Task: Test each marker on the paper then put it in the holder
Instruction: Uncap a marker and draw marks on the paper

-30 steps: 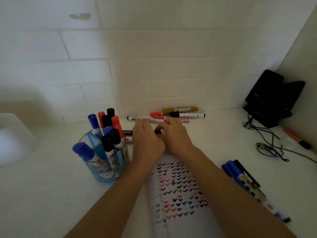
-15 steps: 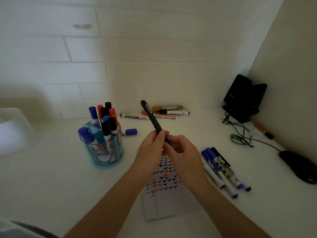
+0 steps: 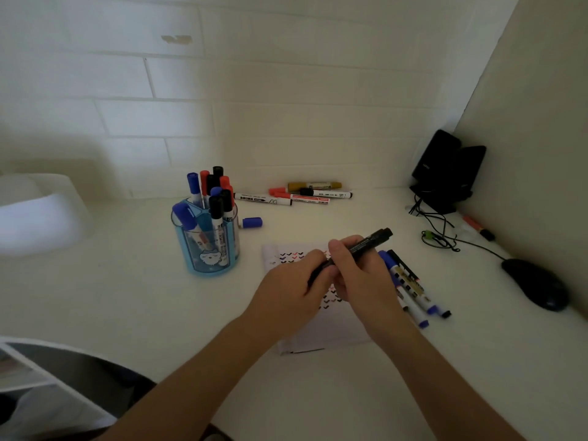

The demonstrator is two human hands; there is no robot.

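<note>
Far to the left, at 9 o'clock from the hands, a white thing [image 3: 31,214] is blurry and cut off by the edge. I cannot tell what it is. The blue see-through holder [image 3: 206,253] stands on the white desk [image 3: 127,297] at 10 o'clock from the hands. It is full of markers with blue, red and black caps poking up. At the holder's 3 o'clock a blue-capped marker [image 3: 252,222] peeks out, and the holder hides the rest of it. At 12 o'clock, by the wall, a few loose markers [image 3: 292,195] lie in a bunch.

The paper [image 3: 318,332] lies flat under the hands, with rows of little tick marks. The hands cover much of it. The left hand [image 3: 286,297] has its fingers curled round the low end of the black marker [image 3: 366,245], so that end is hidden. The right hand [image 3: 359,275] pinches the marker's middle. The marker is up in the air over the paper, and its far end points to 2 o'clock. I cannot tell if its cap is on.

Just beside the paper, at 3 o'clock, blue and black markers [image 3: 413,291] lie side by side, partly behind the right hand. At 2 o'clock, in the corner, stand two black boxes [image 3: 445,170] with tangled cords [image 3: 436,230] in front. An orange marker [image 3: 477,227] lies by the side wall. A dark mouse [image 3: 534,283] sits at 3 o'clock, dim in the shadow.
</note>
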